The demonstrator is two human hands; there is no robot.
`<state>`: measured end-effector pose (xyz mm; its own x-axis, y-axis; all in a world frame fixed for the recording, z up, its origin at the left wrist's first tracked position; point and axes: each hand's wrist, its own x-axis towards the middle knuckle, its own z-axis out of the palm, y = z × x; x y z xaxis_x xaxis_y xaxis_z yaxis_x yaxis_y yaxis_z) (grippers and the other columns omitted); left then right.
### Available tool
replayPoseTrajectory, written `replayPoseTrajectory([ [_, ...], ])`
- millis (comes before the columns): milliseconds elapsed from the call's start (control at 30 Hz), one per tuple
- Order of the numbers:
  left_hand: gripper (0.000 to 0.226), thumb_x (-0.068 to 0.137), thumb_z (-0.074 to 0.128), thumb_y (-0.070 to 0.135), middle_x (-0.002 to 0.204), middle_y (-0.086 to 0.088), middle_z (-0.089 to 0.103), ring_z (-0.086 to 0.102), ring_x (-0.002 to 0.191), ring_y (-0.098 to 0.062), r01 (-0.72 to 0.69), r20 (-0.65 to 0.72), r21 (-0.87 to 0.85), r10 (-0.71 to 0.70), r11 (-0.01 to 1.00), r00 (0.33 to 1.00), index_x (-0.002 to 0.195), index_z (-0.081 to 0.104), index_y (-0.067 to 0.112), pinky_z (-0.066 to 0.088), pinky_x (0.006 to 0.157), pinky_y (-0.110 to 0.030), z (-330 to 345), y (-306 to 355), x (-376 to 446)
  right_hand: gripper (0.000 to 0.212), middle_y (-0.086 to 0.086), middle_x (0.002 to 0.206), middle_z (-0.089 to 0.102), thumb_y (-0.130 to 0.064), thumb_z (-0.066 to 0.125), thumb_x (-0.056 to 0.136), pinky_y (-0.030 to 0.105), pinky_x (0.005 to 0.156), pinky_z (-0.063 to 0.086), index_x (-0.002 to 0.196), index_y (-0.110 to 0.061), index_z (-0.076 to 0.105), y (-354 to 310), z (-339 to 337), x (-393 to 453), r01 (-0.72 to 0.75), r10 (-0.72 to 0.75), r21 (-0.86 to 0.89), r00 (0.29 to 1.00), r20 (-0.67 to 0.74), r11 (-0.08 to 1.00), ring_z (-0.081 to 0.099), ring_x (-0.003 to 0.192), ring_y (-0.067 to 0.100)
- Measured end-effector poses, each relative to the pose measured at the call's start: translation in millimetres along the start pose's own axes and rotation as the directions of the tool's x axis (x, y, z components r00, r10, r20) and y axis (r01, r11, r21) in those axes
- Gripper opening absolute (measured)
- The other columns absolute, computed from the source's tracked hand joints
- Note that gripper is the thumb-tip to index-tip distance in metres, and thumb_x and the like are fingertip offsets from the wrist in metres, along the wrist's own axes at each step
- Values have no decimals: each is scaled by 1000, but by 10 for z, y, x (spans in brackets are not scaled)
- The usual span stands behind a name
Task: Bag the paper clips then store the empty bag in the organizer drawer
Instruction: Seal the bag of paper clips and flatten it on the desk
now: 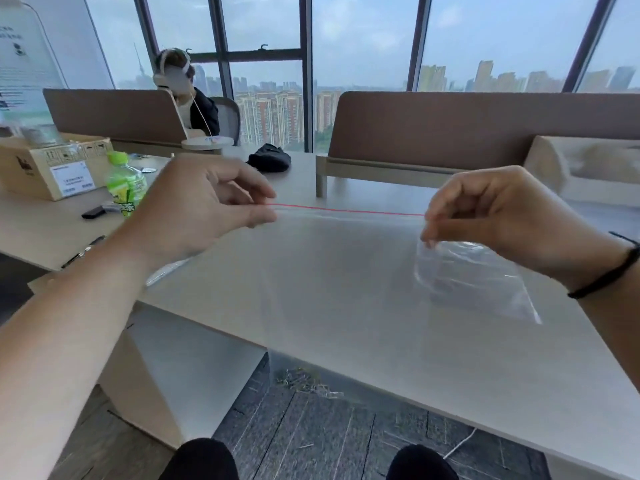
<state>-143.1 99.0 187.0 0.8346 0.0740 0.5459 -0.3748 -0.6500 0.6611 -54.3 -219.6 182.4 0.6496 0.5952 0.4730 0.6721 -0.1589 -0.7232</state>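
— Zip-lock bag (346, 289) is hanging mid-frame, clips (304, 382) pooling at its bottom; left hand (207, 202) and right hand (485, 216) are pinching the red-lined top's ends

— Sealing, likely; next, fingers pressing along the strip

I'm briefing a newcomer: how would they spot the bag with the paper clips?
Start at the pale desk. Stretched above it between the left hand and right hand hangs a large clear zip bag. Its red seal line marks it, unlike the smaller crumpled bag.
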Motion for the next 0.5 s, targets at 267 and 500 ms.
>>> replayPoseTrajectory([
  [267,26,76,81,6,87,1,69,70,68,-17,-92,-93,-211,73,973,993,93,72,23,59,87,-46,31,130,626,30,17,73,63,9,73,80,52,78,57,92,-15,59,-106,-245,238,27,1,85,950,-313,996,64,67,31],
  [500,23,78,79,3,83,-5,66,65,65,-15,12,-113,-248,-41,969,993,97,70,11,57,65,-19,703,-450,1233,27,7,72,61,5,68,86,45,64,60,106,-10,57,547,-151,650,-220,186,-5,836,-515,975,66,55,24],
])
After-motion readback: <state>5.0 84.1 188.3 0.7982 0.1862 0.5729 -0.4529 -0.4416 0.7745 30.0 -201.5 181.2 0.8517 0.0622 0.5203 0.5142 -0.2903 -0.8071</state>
